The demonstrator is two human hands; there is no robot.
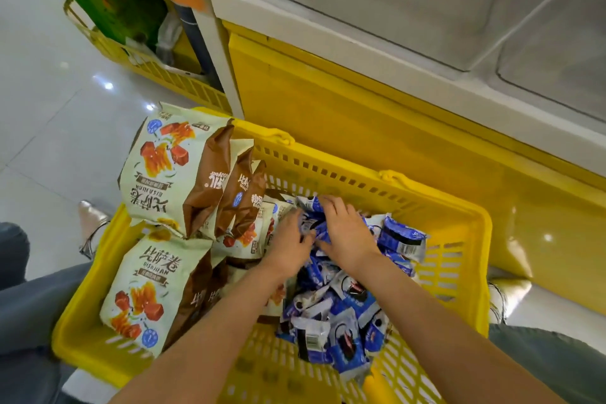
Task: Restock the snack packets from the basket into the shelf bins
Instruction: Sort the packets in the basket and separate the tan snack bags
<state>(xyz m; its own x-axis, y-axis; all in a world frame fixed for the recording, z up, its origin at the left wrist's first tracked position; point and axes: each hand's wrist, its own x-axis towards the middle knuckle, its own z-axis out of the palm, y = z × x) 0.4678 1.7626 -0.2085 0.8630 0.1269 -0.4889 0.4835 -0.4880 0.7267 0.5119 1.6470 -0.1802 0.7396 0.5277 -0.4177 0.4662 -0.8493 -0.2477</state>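
At the near edge of the yellow basket [328, 157], which sits on the tiled floor [49, 92], two bare forearms reach in from below, between knees in grey-blue jeans [19, 305]. Along the basket's right side lies a loose heap of small blue packets [344, 321], spreading from the near right corner toward the far rim. Both hands meet at the far end of this heap. The left hand [292, 239] has its fingers curled round a bunch of the blue packets, and the right hand [344, 229] lies over the same bunch, fingers bent down round it, so the two grip it together. The basket's left side holds large cream-and-brown snack bags [157, 285], one lying flat at the near left corner and several standing tilted at the far left corner, poking above the rim. Just beyond the far rim rises the yellow shelf base [360, 115]. Above it stand the clear shelf bins [377, 0], well apart from the hands.
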